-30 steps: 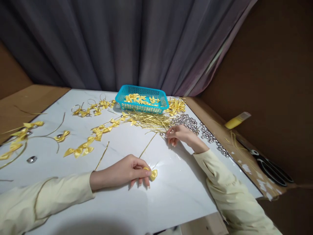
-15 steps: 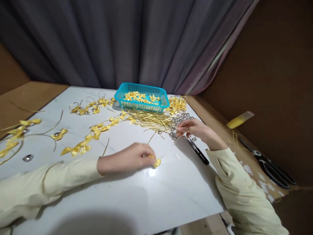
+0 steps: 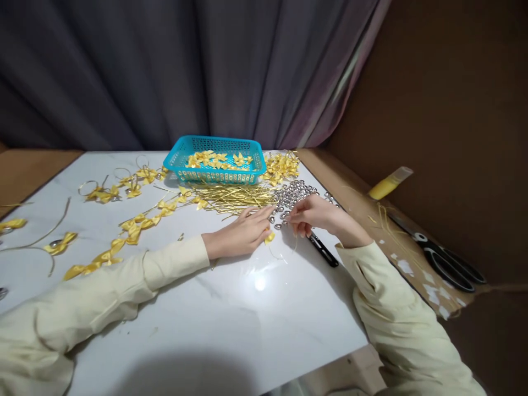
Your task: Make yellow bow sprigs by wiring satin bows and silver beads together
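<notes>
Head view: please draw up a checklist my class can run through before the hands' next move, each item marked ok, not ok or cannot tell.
1. Shiny yellow ribbon bow beside the bare left hand: ok.
2. Bare right hand at the small silver beads: ok.
3. Bead pinched in that hand: cannot tell, too small.
4. Thin gold sticks piled before the turquoise plastic basket: ok.
5. Slim black tool clear of the right hand: not ok, close beneath it.
6. Black-handled scissors away from both hands: ok.

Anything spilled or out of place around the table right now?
Irregular white scraps litter the brown surface near the black-handled scissors; they look like uncleared waste. The small shiny silver beads seem gathered together rather than spilled.
</notes>
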Demonstrator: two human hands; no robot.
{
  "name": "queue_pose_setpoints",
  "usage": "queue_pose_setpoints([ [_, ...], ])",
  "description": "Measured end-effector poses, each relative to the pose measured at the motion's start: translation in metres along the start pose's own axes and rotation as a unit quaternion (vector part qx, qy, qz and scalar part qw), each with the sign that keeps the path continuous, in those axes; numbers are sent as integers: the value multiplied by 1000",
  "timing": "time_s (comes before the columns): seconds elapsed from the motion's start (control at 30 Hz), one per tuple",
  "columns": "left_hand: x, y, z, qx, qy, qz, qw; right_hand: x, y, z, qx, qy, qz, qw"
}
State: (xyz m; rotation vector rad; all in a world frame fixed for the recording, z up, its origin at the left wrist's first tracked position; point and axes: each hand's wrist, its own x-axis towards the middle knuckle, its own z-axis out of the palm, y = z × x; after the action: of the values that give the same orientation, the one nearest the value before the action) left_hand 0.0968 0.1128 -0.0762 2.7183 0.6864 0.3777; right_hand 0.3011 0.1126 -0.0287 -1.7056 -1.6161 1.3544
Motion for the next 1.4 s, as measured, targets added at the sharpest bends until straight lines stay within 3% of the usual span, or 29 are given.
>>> queue_pose_setpoints([
  [0.5,1,3,10,16,3,4,1000,8,4,9,24,-47,14,999],
  [0.8,1,8,14,-104,28,-55,993,11,5,16,36,-48,31,998],
  [1.0,2,16,4,-155,57,-94,982,17,10,18,35,-58,23,997],
  [1.17,-2,19,-11,-179,74,-116,974,16,10,18,68,-43,-27,996],
  [1.4,-36,31,-46,-152,102,-138,973,-7,-12,9,215,12,-126,968],
])
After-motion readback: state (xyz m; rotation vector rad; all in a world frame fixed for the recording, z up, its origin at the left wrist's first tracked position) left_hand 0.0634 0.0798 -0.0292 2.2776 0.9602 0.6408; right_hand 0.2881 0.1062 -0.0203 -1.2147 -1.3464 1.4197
